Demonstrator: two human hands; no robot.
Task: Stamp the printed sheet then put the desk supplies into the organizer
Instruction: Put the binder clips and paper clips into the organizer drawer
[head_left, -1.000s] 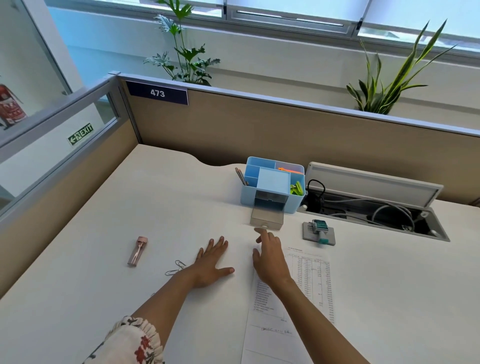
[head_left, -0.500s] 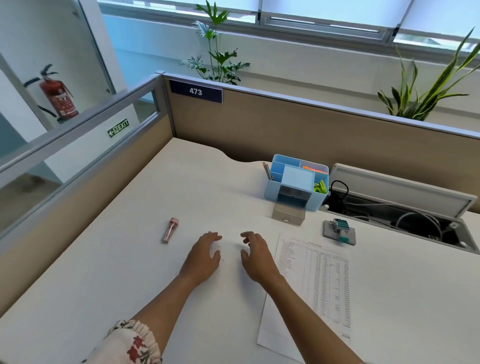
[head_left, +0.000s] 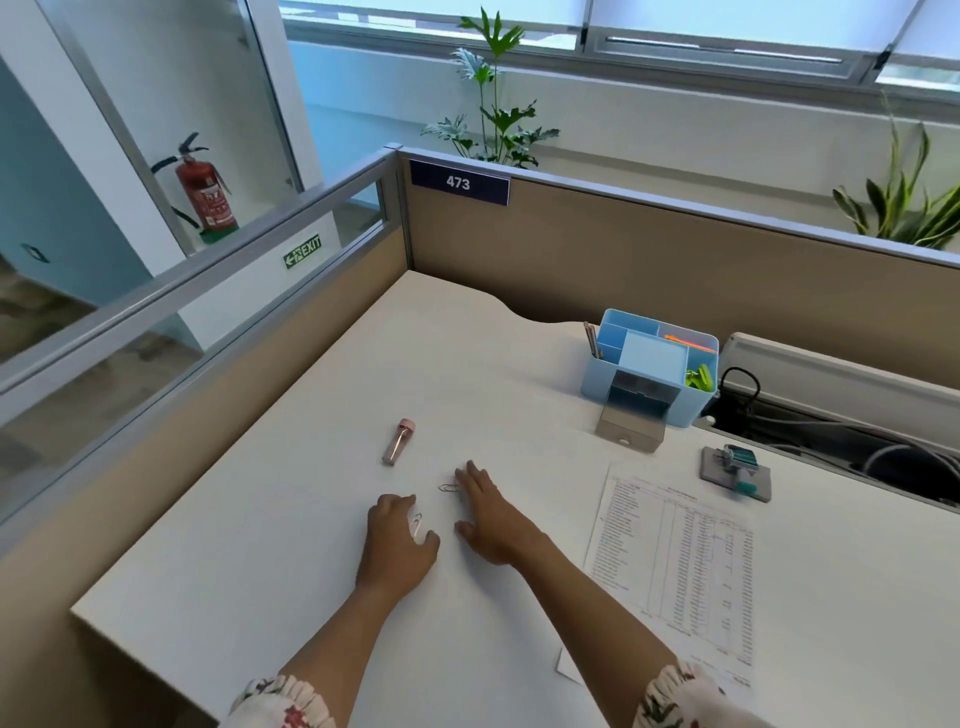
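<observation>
My left hand (head_left: 397, 543) rests on the white desk (head_left: 260, 545) with its fingers curled, and a silver paper clip (head_left: 417, 523) sits pinched between its thumb and fingers. Just to its right my right hand (head_left: 491, 512) lies flat, its straight fingertips touching a second paper clip (head_left: 448, 487). A pink lead tube (head_left: 397, 441) lies further up to the left. The blue organizer (head_left: 597, 374) stands at the back with its grey drawer (head_left: 629, 435) pulled out. The printed sheet (head_left: 675, 561) lies to the right, with the stamp (head_left: 735, 467) on its grey pad above it.
An open cable trough (head_left: 841, 441) with wires runs behind the stamp at the right. Beige partition walls (head_left: 675, 270) close off the desk at the back and left. The organizer holds pencils, green clips and an orange item.
My right hand has come back from the drawer front to the paper clips on the left. My left hand has curled from flat and picked up one clip. The view has swung left.
</observation>
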